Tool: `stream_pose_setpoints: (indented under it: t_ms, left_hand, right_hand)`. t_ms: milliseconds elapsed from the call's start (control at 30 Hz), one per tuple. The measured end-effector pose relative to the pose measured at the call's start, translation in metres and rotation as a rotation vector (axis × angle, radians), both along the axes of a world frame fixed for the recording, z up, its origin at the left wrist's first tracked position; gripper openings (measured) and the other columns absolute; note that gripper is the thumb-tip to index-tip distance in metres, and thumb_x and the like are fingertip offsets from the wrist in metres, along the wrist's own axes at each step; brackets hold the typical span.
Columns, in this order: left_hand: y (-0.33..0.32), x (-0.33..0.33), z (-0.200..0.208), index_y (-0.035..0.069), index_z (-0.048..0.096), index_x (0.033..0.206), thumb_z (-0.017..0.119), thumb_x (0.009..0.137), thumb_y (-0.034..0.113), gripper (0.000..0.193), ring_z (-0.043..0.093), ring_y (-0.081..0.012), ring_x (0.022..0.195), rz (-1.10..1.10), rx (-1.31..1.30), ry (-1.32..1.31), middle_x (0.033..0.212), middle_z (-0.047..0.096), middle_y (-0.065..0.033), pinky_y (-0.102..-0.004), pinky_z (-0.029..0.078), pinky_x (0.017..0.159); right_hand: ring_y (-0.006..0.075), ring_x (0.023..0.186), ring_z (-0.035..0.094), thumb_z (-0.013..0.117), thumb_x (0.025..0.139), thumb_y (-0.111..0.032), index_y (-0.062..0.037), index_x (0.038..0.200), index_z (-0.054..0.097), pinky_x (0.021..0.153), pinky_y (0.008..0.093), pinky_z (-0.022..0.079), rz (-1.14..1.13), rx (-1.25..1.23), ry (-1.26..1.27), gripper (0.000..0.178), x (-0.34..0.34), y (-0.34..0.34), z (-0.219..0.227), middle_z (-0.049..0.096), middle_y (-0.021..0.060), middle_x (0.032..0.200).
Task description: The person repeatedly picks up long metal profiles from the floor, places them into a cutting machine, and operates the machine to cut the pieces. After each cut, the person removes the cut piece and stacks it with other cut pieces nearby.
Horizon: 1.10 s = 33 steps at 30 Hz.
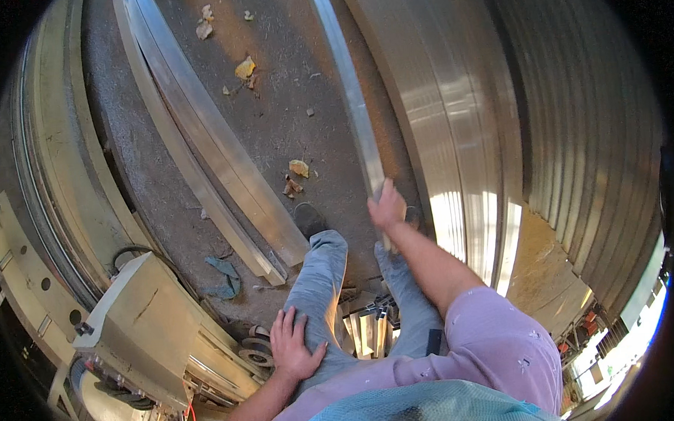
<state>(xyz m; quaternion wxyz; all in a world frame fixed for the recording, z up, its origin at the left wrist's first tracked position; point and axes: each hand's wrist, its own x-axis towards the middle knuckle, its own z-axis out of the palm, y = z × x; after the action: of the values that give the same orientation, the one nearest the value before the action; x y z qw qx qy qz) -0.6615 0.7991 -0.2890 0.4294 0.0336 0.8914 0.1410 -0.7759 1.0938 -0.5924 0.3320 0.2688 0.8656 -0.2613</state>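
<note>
My right hand [387, 206] is closed around the near end of a long, narrow metal bar [351, 91]. The bar runs away from me above the floor, and its far end passes out of the top of the view. Flat on my left thigh lies my left hand [293, 342], with its fingers stretched out and nothing in it. Ahead and to the left, long metal profiles [224, 159] lie side by side on the floor, their near ends close to my left shoe [309, 219].
A beige machine [144, 321] stands at the left beside a long rail [60, 161]. Stacked metal sheets or profiles [452, 110] fill the right side. Dry leaves [298, 168] and a green cloth [224, 277] lie on the floor. Short metal pieces [367, 332] sit between my legs.
</note>
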Motion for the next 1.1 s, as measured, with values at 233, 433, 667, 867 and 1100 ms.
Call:
stream_pose_setpoints:
  t_ms: [233, 433, 667, 867, 1100]
  left_hand:
    - [0.032, -0.08, -0.054, -0.004, 0.046, 0.146, 0.084, 0.084, 0.042, 0.086, 0.058, -0.0281, 0.127, 0.911, 0.537, -0.256, 0.135, 0.061, -0.0188, -0.0432, 0.045, 0.108]
    - [0.048, -0.207, -0.059, -0.001, 0.067, 0.121, 0.089, 0.077, 0.022, 0.055, 0.065, -0.0212, 0.099, 1.155, 0.67, -0.589, 0.108, 0.07, -0.007, -0.0387, 0.052, 0.088]
    - [-0.085, -0.177, 0.019, -0.001, 0.074, 0.089, 0.082, 0.073, 0.02, 0.028, 0.065, -0.0199, 0.07, 0.9, 0.435, -0.339, 0.081, 0.07, -0.0081, -0.0402, 0.051, 0.063]
    - [-0.18, -0.035, 0.145, 0.0, 0.067, 0.12, 0.086, 0.06, 0.022, 0.067, 0.073, -0.029, 0.1, 0.741, 0.26, -0.151, 0.109, 0.075, -0.0186, -0.0405, 0.056, 0.088]
    - [-0.211, 0.106, 0.242, 0.006, 0.054, 0.142, 0.091, 0.058, 0.029, 0.094, 0.064, -0.0365, 0.122, 0.639, 0.33, 0.02, 0.13, 0.066, -0.0209, -0.0438, 0.052, 0.102]
  right_hand:
    - [0.0525, 0.107, 0.064, 0.072, 0.084, -0.024, 0.0023, 0.136, 0.037, 0.093, 0.0569, 0.053, 0.001, -0.267, 0.024, 0.068, 0.02, -0.062, 0.25, 0.063, 0.0342, 0.119]
    - [0.0505, 0.113, 0.063, 0.075, 0.086, -0.038, 0.0037, 0.143, 0.034, 0.099, 0.0539, 0.052, 0.231, -0.48, 0.091, 0.082, -0.011, -0.117, 0.36, 0.059, 0.033, 0.129]
    - [0.0363, 0.12, 0.067, 0.07, 0.091, -0.055, 0.0042, 0.135, 0.06, 0.104, 0.042, 0.052, 0.49, -0.539, -0.046, 0.074, -0.062, -0.098, 0.4, 0.069, 0.0231, 0.129]
    - [0.0302, 0.122, 0.065, 0.071, 0.092, -0.059, 0.0017, 0.139, 0.057, 0.1, 0.0429, 0.053, 0.245, -0.63, -0.194, 0.078, -0.096, -0.101, 0.433, 0.066, 0.0207, 0.133]
    - [0.0327, 0.116, 0.064, 0.071, 0.094, -0.054, -0.0039, 0.142, 0.053, 0.104, 0.0567, 0.049, -0.294, -1.147, -0.261, 0.072, -0.123, -0.177, 0.459, 0.066, 0.0129, 0.127]
